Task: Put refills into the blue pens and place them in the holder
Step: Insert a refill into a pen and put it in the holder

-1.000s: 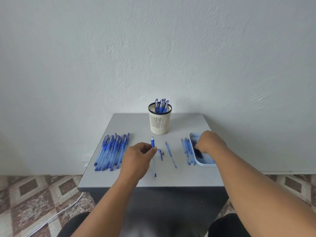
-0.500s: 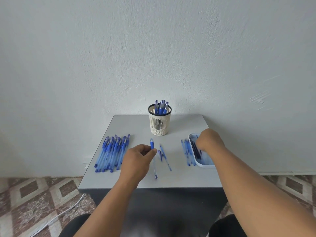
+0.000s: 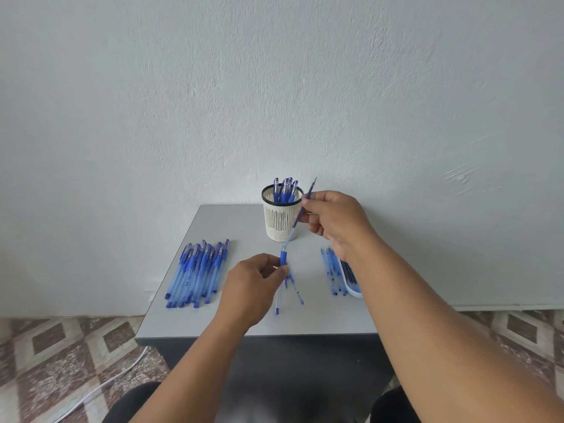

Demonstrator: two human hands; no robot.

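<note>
Now thin blue refill (image 3: 302, 212) pinched by right fingers (image 3: 308, 199), translucent blue-gripped pen barrel (image 3: 283, 258) by left fingers (image 3: 279, 270).

Holder (image 3: 282, 219) at the table's (image 3: 232, 325) far middle, against the wall (image 3: 274, 87), finished pens (image 3: 285, 190) upright inside. Row of pens (image 3: 197, 271) at the left side. Tray (image 3: 351, 277) at the right edge, loose barrels (image 3: 332, 270) just left of it. Left hand (image 3: 254, 286) with pen barrel (image 3: 281, 279) over the centre, ahead of the holder. Right hand (image 3: 334, 222) with refill (image 3: 300, 210) raised just right of the holder, lower tip near the barrel's top.
</note>
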